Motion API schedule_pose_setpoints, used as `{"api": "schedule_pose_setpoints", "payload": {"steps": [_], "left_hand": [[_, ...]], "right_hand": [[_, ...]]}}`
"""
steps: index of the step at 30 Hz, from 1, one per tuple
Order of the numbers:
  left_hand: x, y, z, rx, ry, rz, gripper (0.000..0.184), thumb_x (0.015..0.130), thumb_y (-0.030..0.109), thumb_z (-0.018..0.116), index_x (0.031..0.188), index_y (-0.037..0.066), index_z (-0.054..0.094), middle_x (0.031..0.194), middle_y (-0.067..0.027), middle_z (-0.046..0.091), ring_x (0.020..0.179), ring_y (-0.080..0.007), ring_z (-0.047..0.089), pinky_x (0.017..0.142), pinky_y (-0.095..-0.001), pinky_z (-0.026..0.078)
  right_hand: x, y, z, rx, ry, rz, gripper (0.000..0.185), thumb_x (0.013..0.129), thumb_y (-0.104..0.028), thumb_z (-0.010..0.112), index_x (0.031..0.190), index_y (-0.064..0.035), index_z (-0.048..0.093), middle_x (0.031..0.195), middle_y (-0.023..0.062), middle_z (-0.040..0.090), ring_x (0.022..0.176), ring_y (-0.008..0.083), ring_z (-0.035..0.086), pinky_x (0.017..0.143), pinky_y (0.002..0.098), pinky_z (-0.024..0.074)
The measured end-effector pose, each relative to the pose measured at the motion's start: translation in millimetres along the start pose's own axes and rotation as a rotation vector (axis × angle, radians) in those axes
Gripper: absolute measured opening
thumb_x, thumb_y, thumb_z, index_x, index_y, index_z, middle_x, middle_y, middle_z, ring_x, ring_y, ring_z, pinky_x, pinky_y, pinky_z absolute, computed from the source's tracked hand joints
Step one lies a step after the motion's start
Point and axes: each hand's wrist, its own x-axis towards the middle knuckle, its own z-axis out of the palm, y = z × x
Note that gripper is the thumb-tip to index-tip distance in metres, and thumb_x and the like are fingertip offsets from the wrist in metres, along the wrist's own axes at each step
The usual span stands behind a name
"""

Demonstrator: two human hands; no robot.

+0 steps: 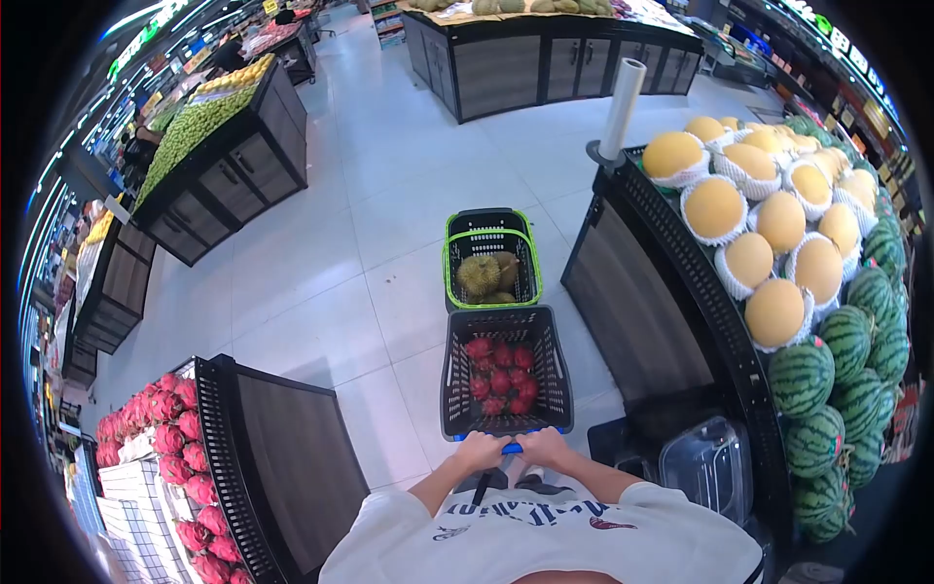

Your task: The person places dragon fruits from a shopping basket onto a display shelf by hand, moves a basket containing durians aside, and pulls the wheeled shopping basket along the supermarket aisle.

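- Blue plastic handle [512, 449], gripped by left hand [481, 451] and right hand [545, 447].
- Beyond them, red scaly dragon fruit [501, 379] already loaded in a black plastic basket [498, 316].

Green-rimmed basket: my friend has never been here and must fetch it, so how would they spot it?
On the pale tiled floor, find the black basket holding dragon fruit. Directly beyond it sits the green-rimmed basket, with durians inside. Its bright green rim and handle set it apart from its black-rimmed neighbour.
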Motion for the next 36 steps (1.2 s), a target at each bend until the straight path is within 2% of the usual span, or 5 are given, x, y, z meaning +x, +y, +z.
{"api": "schedule_pose_setpoints", "payload": {"steps": [5, 16, 29, 33, 36], "left_hand": [[46, -24, -43, -0.018, 0.016, 0.013, 0.024, 0.080, 0.027, 0.058, 0.098, 0.012, 0.062, 0.070, -0.0174, 0.066, 0.063, -0.0362, 0.066, 0.058, -0.0479, 0.052], [153, -92, -104, -0.038, 0.095, 0.064, 0.025, 0.080, 0.025, 0.056, 0.099, 0.011, 0.063, 0.072, -0.0174, 0.067, 0.064, -0.0349, 0.066, 0.060, -0.0465, 0.053], [287, -195, -202, 0.003, 0.241, -0.004, 0.025, 0.075, 0.027, 0.059, 0.096, 0.014, 0.063, 0.071, -0.0171, 0.067, 0.066, -0.0360, 0.067, 0.061, -0.0491, 0.053], [327, -232, -237, 0.069, 0.197, -0.075, 0.024, 0.076, 0.029, 0.059, 0.094, 0.014, 0.064, 0.071, -0.0169, 0.067, 0.065, -0.0351, 0.067, 0.061, -0.0482, 0.053], [358, -254, -267, 0.066, 0.246, -0.071, 0.022, 0.077, 0.030, 0.059, 0.092, 0.013, 0.063, 0.068, -0.0183, 0.065, 0.063, -0.0358, 0.066, 0.060, -0.0483, 0.053]], "right_hand": [[49, 40, -28, -0.040, 0.007, -0.049, 0.022, 0.080, -0.033, 0.059, 0.078, -0.0113, 0.062, 0.065, 0.0123, 0.066, 0.059, 0.0327, 0.066, 0.054, 0.0470, 0.0517], [151, 114, -88, -0.171, 0.091, 0.012, 0.027, 0.078, -0.043, 0.062, 0.072, -0.0161, 0.063, 0.059, 0.0077, 0.063, 0.052, 0.0285, 0.064, 0.046, 0.0426, 0.0479], [321, 217, -171, -0.188, 0.113, -0.089, 0.027, 0.076, -0.042, 0.064, 0.076, -0.0145, 0.063, 0.063, 0.0089, 0.064, 0.058, 0.0292, 0.065, 0.052, 0.0438, 0.0502], [380, 245, -200, -0.180, 0.076, -0.130, 0.029, 0.079, -0.041, 0.060, 0.077, -0.0129, 0.063, 0.065, 0.0096, 0.065, 0.059, 0.0295, 0.065, 0.054, 0.0442, 0.0508], [421, 261, -226, -0.184, -0.016, -0.066, 0.027, 0.078, -0.039, 0.060, 0.085, -0.0129, 0.065, 0.071, 0.0121, 0.068, 0.068, 0.0313, 0.068, 0.063, 0.0449, 0.0532]]}}
